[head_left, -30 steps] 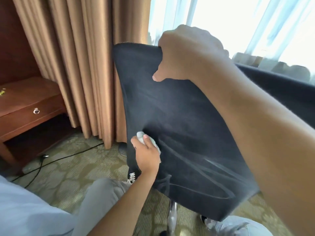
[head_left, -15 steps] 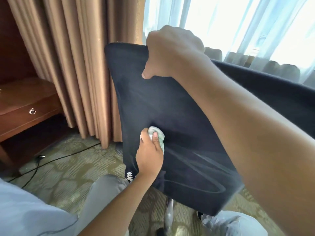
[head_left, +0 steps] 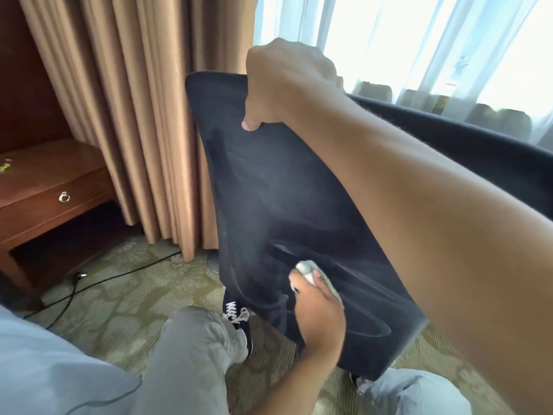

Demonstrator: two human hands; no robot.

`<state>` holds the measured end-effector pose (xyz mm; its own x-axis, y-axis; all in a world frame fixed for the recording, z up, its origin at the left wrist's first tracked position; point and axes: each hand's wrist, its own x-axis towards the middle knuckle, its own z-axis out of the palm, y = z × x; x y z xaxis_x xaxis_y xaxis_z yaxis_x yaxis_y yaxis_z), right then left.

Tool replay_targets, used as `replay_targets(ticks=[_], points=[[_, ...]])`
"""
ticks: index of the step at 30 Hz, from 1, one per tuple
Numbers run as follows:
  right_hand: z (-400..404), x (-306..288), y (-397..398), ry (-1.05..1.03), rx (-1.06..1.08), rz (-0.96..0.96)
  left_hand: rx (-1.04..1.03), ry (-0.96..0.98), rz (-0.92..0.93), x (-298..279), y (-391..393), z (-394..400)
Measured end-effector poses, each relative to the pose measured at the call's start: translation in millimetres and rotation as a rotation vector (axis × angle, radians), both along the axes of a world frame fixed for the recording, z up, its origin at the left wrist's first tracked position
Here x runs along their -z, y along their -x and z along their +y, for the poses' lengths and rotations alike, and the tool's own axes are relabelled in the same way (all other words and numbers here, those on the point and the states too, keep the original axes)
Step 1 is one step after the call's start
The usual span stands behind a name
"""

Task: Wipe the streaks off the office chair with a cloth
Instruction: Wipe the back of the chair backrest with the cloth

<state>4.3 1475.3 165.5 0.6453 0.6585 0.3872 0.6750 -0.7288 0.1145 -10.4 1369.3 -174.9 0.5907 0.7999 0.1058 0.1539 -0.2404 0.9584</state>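
Nearest the camera, the left hand (head_left: pixel 318 313) is seen low on the dark back panel of the office chair (head_left: pixel 287 205), its fingers curled round a small pale cloth (head_left: pixel 314 272) that is bunched and pressed against the fabric near the panel's lower edge. The remaining streaks (head_left: pixel 365 313) are pale looping lines, and they lie mostly to the right of and below the cloth, running toward the lower right corner of the panel; a fainter scribble (head_left: pixel 279 310) sits just beside the knuckles on their left. The long axis of the largest loop is laid roughly slantwise, from the cloth down to the right corner, so a stroke along that line is judged to be what is called for, with the left hand much the nearer to it. The upper part of the panel looks largely free of marks, though a faint haze cannot be ruled out. Farther off, the right hand (head_left: pixel 284 85) is closed over the top edge of the chair back near its upper left corner, thumb on the near face and fingers hidden behind it, and the chair is thereby steadied and tipped toward the person. Beyond the chair, tan curtains (head_left: pixel 125 100) are hung, with a wooden drawer unit (head_left: pixel 45 181) at the far left.
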Motion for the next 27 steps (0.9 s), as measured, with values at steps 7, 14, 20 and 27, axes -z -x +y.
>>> replay_targets(ticks=[7, 14, 20, 27], points=[[9.6, -0.6, -4.1, -0.01, -0.034, 0.015, 0.095, -0.015, -0.044, 1.3, -0.2, 15.6], [-60.8, -30.6, 21.1, 0.227, -0.048, 0.203, 0.084, -0.096, -0.046, 2.2, -8.1, 60.0], [-166.7, 42.1, 18.2, 0.275, 0.014, -0.64, -0.001, 0.041, -0.126, -6.7, -10.4, 97.0], [-155.1, 69.3, -1.9, 0.176, 0.001, -0.935, -0.035, 0.09, -0.089, -30.4, -21.1, 111.1]])
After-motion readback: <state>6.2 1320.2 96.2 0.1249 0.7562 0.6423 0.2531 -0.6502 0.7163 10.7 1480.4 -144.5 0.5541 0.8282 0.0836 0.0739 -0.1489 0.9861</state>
